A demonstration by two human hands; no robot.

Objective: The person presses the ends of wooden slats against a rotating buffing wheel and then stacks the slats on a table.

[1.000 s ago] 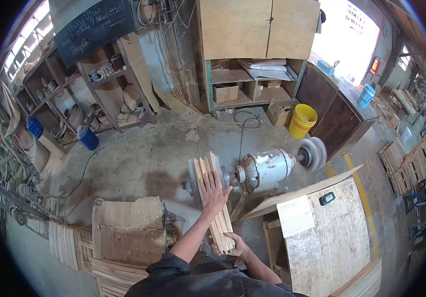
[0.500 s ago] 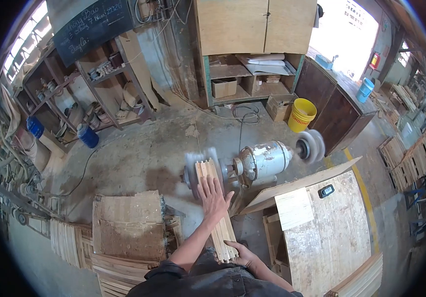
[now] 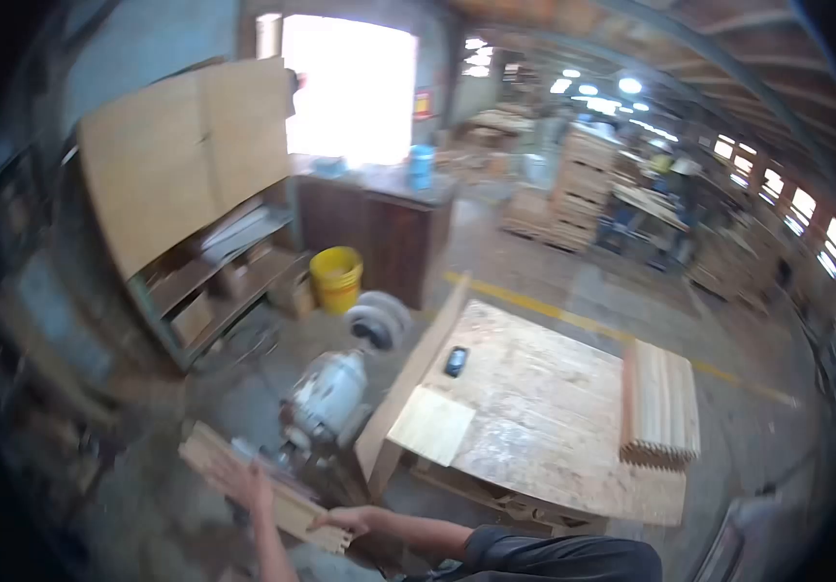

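Observation:
A bundle of long grooved wooden strips (image 3: pixel 292 511) lies slanted at the lower left, in front of the body. My left hand (image 3: pixel 240 482) rests flat on the upper part of the strips, blurred, with its fingers stretched out. Near the lower end, my right hand (image 3: pixel 348 522) is wrapped round the side of the bundle, thumb on top. Just beyond the strips stands the motor (image 3: pixel 328 396), with a round wheel (image 3: pixel 379 320) at its far end. The wheel on its near side is mostly hidden and blurred.
To the right, a wooden table (image 3: pixel 544 407) bears a small black device (image 3: pixel 456 361), a pale board (image 3: pixel 431 425) and stacked grooved strips (image 3: pixel 659 403). A yellow bucket (image 3: pixel 336 278) stands beside a cabinet (image 3: pixel 185 160). People and wood stacks (image 3: pixel 583 184) are farther back.
The view has swung to the right, so the motor, strips and hands appear farther left. Stacked strips on the table show more fully. Both hands remain on the bundle.

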